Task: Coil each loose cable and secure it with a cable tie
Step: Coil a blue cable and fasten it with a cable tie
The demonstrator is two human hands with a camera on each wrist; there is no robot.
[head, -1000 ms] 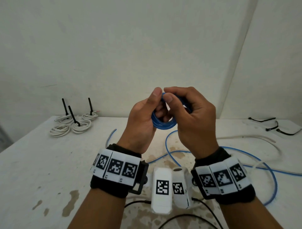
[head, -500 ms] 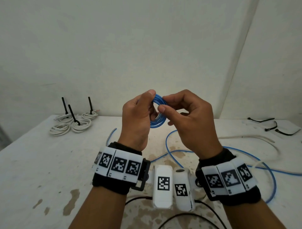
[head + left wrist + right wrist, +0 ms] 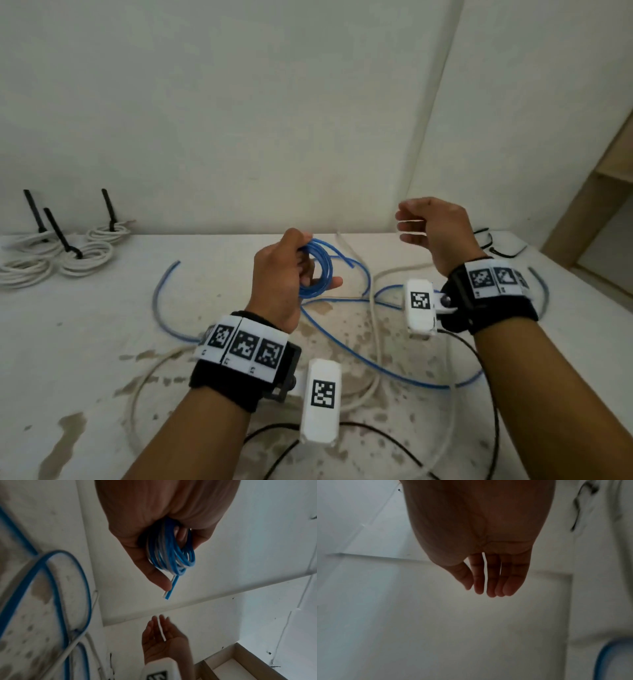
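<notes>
Blue cable coil sits in my left hand, fingers curled round it above the table, one short end poking out past the thumb. My right hand hangs apart with fingers loose and straight, holding nothing. Below lie loose blue cable and white cable; tied white coils rest far left, black ties far right

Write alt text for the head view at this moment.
The left hand grips a small blue cable coil above a stained white table; the right hand hangs open and empty beside it. Loose blue and white cables sprawl below, and tied white coils sit far left.
</notes>
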